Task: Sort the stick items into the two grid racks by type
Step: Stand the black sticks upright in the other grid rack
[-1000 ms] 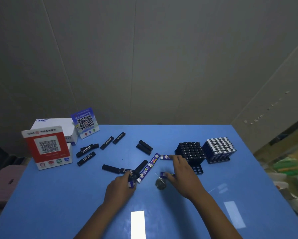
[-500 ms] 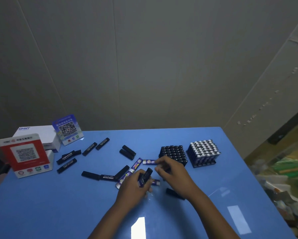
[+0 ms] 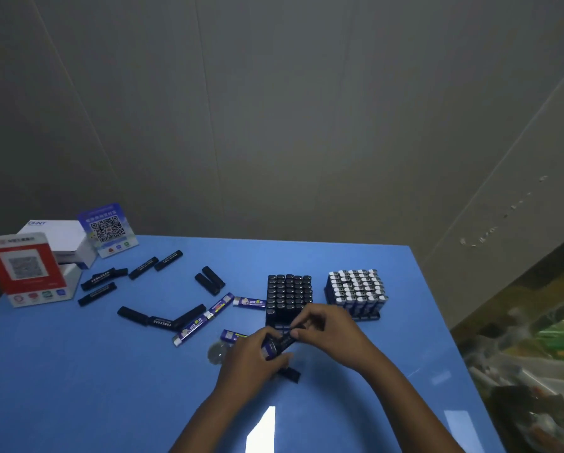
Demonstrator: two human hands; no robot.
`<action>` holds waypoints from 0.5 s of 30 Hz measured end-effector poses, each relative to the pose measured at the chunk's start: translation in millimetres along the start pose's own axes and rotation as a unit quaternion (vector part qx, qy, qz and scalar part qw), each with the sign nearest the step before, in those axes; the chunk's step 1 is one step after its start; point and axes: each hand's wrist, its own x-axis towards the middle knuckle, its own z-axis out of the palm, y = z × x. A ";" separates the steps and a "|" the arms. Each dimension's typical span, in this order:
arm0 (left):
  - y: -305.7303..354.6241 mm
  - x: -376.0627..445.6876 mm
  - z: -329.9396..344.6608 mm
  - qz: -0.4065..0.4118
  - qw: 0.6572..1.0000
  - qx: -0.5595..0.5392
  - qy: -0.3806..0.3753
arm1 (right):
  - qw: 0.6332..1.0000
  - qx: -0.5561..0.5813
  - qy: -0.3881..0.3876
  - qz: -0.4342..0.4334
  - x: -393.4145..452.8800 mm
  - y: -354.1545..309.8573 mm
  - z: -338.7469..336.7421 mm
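- Step in hand, as I judge it: handing sticks over between hands just in front of the racks, before slotting.
- My left hand [image 3: 256,358] is curled round a small bundle of sticks [image 3: 275,346], at least one purple and one black; exact count I cannot tell.
- My right hand [image 3: 326,331] pinches the far end of the bundle's black stick, fingertips closed on it.
- Black rack [image 3: 289,294] sits just beyond the hands, mostly full; its near row looks open but is partly hidden.
- White-capped rack [image 3: 355,291] stands right of it, apart from it.
- Loose black sticks [image 3: 143,317] and purple sticks [image 3: 249,302] lie scattered left across the blue table [image 3: 78,371]; one black stick [image 3: 288,374] lies under the left hand.
- QR stands and a white box [image 3: 61,238] sit at the far left.
- Next move calls for pulling the black stick free, turning it upright, and dropping it into a near cell of the black rack.
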 end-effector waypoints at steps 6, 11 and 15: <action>-7.6 -13.0 2.7 -0.031 0.996 -0.070 0.051 | 0.992 0.120 0.015 0.034 -8.8 19.1 -20.9; -15.7 -18.7 -5.6 -0.056 0.991 -0.103 0.071 | 0.994 0.106 -0.011 -0.002 -1.9 17.8 -4.0; -18.8 -17.8 -13.7 -0.048 0.988 -0.122 0.081 | 0.997 0.006 0.017 -0.072 -0.6 8.0 8.6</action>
